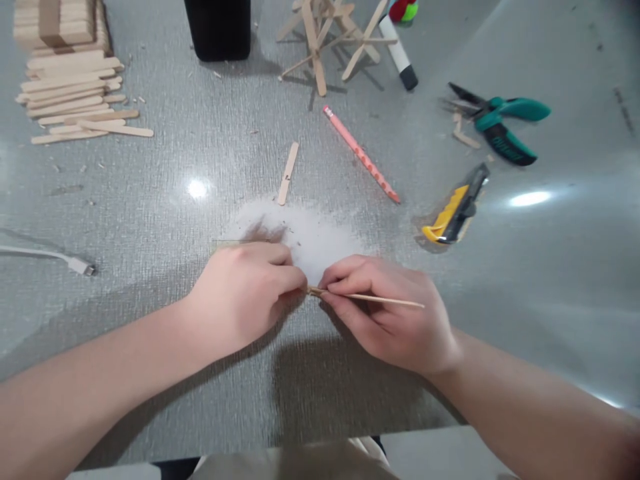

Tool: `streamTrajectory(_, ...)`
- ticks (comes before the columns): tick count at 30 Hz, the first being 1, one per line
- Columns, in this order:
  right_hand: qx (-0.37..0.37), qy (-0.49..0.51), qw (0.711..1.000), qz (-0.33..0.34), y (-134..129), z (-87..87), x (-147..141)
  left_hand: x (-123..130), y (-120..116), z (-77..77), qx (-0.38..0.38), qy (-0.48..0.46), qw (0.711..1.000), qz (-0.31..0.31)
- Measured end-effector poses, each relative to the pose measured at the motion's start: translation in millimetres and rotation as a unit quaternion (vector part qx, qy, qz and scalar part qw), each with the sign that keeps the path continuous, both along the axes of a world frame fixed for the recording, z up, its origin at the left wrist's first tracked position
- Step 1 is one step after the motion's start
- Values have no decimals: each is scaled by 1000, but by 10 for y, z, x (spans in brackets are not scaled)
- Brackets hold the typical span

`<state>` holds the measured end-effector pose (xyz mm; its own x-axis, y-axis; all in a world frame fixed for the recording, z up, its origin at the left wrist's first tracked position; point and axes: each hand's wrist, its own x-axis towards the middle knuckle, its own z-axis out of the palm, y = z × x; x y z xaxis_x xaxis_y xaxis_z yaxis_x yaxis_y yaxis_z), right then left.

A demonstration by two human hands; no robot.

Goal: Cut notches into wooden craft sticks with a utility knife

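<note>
Near the front of the grey table, my right hand point(385, 307) pinches a thin wooden stick point(387, 300), seen edge-on, whose far end points right past the fingers. Its left end meets the fingertips of my left hand point(255, 287), which is closed on the same stick. Between the two hands a short notched or splintered bit of wood shows. White powder or a pale patch point(325, 233) lies on the table just beyond the hands. A flat stick with a small notch point(288, 173) rests behind it.
Craft sticks point(75, 93) are piled at the back left, near a black container point(219, 27). Joined sticks point(320, 40), a marker point(399, 53) and a pink pencil point(361, 153) lie further back. Green pliers point(500, 123) and a yellow cutter point(455, 210) are right; a white cable point(50, 253) is left.
</note>
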<state>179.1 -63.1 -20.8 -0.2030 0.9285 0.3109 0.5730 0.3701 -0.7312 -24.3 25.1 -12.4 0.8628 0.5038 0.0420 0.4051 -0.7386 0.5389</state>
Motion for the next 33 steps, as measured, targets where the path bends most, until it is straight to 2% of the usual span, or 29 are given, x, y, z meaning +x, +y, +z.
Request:
streamTrajectory(4,-1,5,1000,0,-7,4,-23,19,-1,-7,-14,16,1000,5)
streamTrajectory(11,9,-5,1000,5,-9,24,-39,35,-3,-60,8,7,999,-30)
streamTrajectory(14,18,-15,1000,1,-13,16,-30,38,-3,-82,60,4,997,-41)
streamTrajectory(18,45,-8,999,4,-10,0,-25,61,-12,-107,175,-24,982,-61)
streamTrajectory(20,43,-9,999,4,-4,1,-28,73,-19,-111,202,-32,977,-63)
streamTrajectory(33,33,-14,999,4,1,3,-37,84,-13,-97,199,-24,978,-54)
